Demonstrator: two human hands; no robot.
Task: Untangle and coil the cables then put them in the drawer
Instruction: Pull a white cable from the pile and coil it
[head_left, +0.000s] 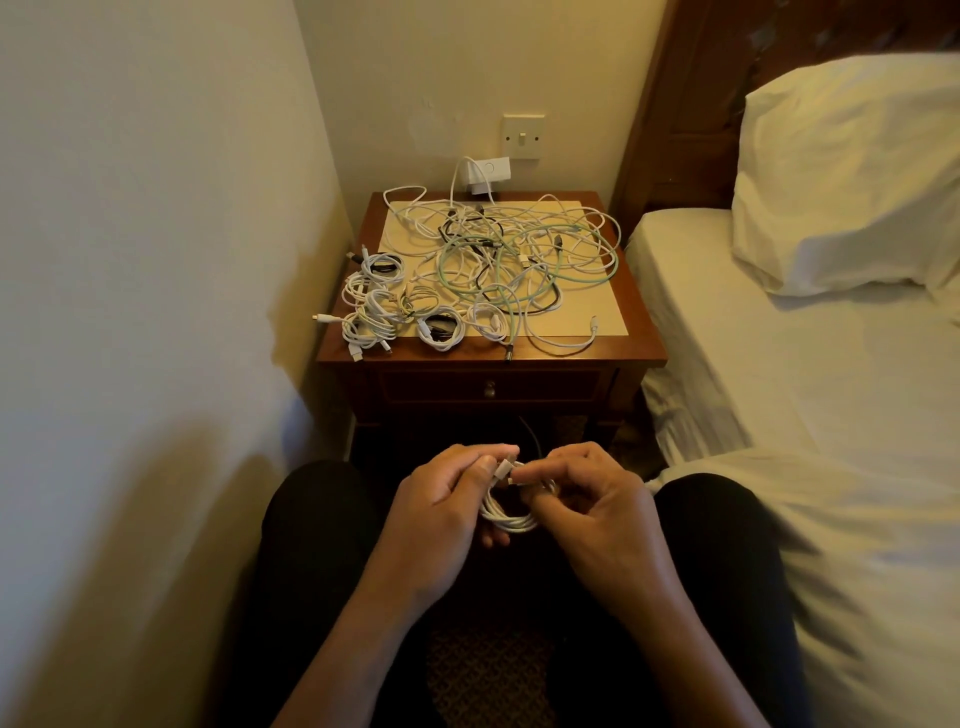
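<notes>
Progress check: a few coiled cables (387, 306) sit on the nightstand's (644, 353) left side, a big tangle (524, 249) still sprawls beside them, drawer (488, 387) shut. My left hand (441, 512) grips a white coil (511, 514) over my lap while my right hand (587, 499) pinches its plug end.

1. My left hand (441, 512) and right hand (597, 514) cover much of the coil (511, 521); I can't count its loops.
2. In the tangle (524, 254) I can't follow any single cable.
3. The drawer (545, 387) sits in shadow and its detail is lost.
4. The pillow (852, 171) and bed (779, 338) run off the right edge.
</notes>
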